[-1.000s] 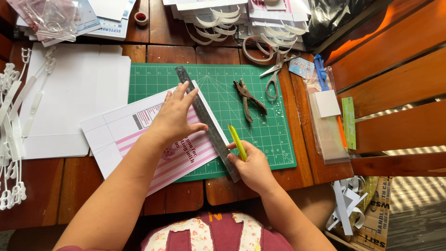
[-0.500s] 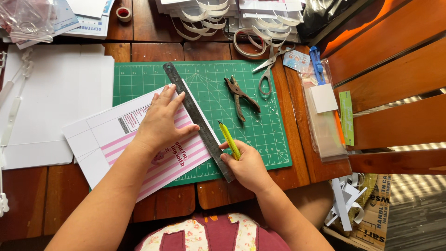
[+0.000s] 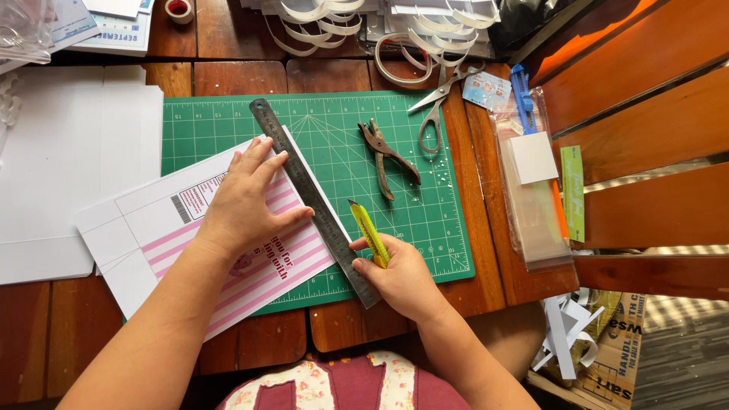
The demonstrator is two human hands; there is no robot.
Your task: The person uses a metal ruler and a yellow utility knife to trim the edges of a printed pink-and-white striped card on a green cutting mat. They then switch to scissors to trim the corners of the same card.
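My left hand (image 3: pixel 249 199) presses flat on a white sheet printed with pink stripes (image 3: pixel 163 243), its fingers against a long steel ruler (image 3: pixel 300 178) that lies slanted along the sheet's right edge. Both rest on a green cutting mat (image 3: pixel 425 205). My right hand (image 3: pixel 401 275) grips a yellow utility knife (image 3: pixel 367 228) at the ruler's near end, on its right side, blade end pointing away from me.
Punch pliers (image 3: pixel 383 156) lie on the mat; scissors (image 3: pixel 437 102) straddle its far right corner. White sheets (image 3: pixel 68 152) lie at left, a clear bag with cards (image 3: pixel 531 182) at right, paper strips (image 3: pixel 319 19) at the back. A tape roll (image 3: pixel 179 9) sits far left.
My right hand with the knife has drawn back toward me along the ruler. The left hand stays pressed on the sheet and ruler. The view has shifted slightly.
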